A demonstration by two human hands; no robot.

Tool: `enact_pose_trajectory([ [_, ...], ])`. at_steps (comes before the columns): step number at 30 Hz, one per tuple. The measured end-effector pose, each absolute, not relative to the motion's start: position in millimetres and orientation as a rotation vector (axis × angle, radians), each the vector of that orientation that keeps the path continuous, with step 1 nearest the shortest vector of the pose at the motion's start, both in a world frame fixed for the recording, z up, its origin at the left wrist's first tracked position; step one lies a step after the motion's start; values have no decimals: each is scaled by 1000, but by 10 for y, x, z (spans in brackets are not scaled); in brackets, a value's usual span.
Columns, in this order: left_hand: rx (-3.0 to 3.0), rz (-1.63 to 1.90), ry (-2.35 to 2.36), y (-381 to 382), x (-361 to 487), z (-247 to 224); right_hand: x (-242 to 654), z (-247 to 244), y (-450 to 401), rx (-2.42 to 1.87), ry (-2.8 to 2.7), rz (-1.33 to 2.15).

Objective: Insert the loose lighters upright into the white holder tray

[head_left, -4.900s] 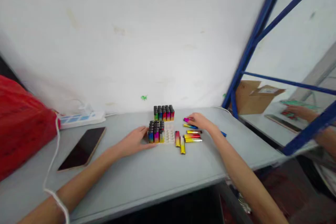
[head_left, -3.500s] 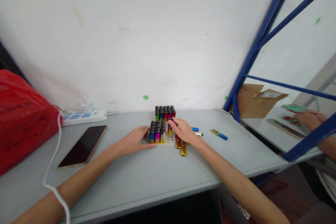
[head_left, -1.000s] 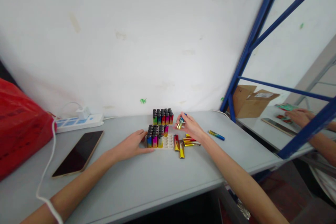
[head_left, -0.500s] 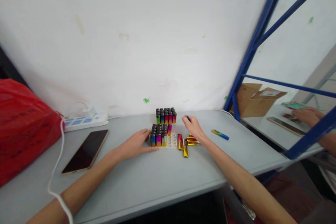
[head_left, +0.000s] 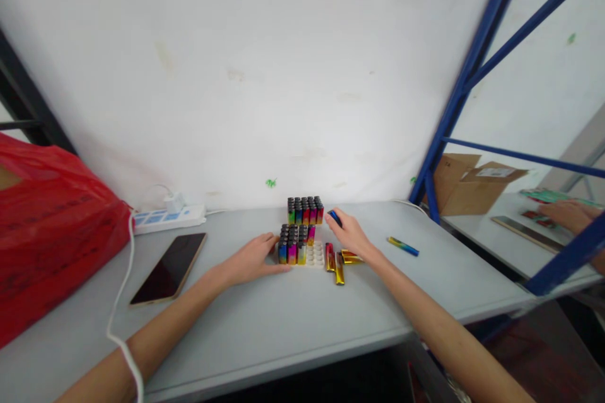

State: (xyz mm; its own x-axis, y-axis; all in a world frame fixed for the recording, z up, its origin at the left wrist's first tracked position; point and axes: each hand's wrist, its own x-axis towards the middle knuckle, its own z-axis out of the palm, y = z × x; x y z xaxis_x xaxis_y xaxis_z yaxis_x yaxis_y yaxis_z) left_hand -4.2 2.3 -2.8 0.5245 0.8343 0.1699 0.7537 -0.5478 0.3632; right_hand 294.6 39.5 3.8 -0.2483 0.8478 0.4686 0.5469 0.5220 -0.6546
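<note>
Colourful lighters [head_left: 292, 250] with black tops stand upright in rows in a white tray [head_left: 315, 255], whose right-hand holes show. My left hand [head_left: 258, 258] grips the tray's left side, thumb along the front edge and fingers at the back corner. Pinched in my right hand [head_left: 350, 231] is a blue lighter [head_left: 335, 218], held right of the tray above the table. Close by lie loose lighters: a red and gold one [head_left: 329, 257], a gold one [head_left: 339, 269] and at least one more [head_left: 351, 257] partly hidden by my right wrist.
Behind the tray stands another block of upright lighters [head_left: 305, 210]. A blue and yellow lighter [head_left: 403, 246] lies farther right. Leftward are a phone [head_left: 170, 267], a power strip [head_left: 167, 218], a white cable [head_left: 113, 302] and a red bag [head_left: 57, 233]. Beyond the blue rack [head_left: 432, 157], another person's hand [head_left: 567, 214] shows.
The view has shifted slightly, moving everything a little to the right. In my right hand, more of the blue lighter shows now. My left hand keeps its place at the tray.
</note>
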Motion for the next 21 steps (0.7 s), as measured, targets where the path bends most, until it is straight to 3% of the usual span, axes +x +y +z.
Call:
enact_pose_trajectory([
  [6, 2516, 464, 1354, 2, -31, -11, 2894, 77, 294, -965, -2244, 224],
  [17, 2509, 468, 1368, 24, -47, -61, 2841, 9, 294, -1066, -2357, 381],
  [21, 2522, 453, 1361, 33, -56, -67, 2791, -30, 314, -1096, -2405, 258],
])
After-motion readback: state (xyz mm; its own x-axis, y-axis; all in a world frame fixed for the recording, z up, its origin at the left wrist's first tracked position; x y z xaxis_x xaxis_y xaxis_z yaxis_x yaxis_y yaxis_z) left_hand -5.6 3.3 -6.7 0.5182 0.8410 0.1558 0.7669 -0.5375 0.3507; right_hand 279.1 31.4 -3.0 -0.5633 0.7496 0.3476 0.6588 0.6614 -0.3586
